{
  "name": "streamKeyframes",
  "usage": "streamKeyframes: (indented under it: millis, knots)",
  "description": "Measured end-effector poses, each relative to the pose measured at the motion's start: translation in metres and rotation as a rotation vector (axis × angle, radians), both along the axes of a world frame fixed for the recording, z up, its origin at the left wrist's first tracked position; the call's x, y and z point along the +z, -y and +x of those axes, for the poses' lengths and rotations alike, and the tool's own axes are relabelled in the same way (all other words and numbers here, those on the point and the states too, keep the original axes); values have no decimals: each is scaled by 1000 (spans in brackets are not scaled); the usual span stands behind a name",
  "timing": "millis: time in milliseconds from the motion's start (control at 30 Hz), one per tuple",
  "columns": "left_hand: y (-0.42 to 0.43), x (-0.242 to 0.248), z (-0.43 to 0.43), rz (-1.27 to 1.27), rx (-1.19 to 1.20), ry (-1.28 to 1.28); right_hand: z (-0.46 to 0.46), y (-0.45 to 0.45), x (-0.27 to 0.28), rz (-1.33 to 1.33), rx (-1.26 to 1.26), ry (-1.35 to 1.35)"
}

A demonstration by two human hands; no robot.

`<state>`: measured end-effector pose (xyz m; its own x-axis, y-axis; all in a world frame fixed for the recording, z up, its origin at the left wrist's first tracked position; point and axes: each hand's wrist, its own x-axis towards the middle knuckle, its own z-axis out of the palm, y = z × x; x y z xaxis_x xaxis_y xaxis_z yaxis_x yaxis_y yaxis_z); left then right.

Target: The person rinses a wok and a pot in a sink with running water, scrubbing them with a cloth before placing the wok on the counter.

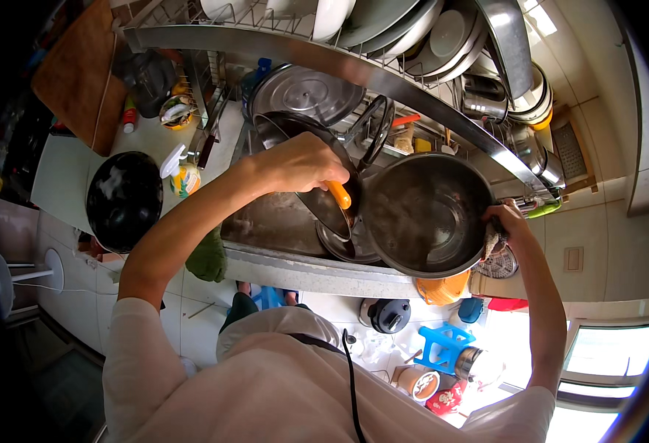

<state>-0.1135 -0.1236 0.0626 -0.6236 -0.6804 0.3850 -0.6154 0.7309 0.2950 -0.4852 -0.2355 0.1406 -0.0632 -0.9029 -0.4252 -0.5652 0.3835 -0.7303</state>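
My left hand (307, 163) is closed around a tool with an orange handle (339, 195); the tool's other end is hidden. It is above a dark, tilted pan (324, 216) that leans in the stainless steel sink (266, 221). My right hand (508, 222) grips the side of a deep metal pot (429, 216), with a cloth (493, 241) between fingers and pot. The pot is tipped toward me, its wet, stained inside showing, and its left rim is close to the pan. Below them lies a round metal lid (338, 243), partly covered.
Overhead runs a steel dish rack (352, 66) with bowls and plates. A faucet (379, 130) and a large round lid (307, 91) stand behind the sink. Left are a spray bottle (183, 174) and black wok (125, 202). An orange basket (443, 288) hangs near the counter edge.
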Motion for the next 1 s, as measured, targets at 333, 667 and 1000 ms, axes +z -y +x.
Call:
streamKeyframes:
  millis: [333,667,1000]
  knots:
    - [-8,0,14,-8,-2,24,32,29,-75,-439,477,-656]
    - [-26,4,35,-60,44,-22,112,-19,-170,-702,955,-1253]
    - [-56,11,59,-8,203,-103,94,3,-240,-329,626,-959]
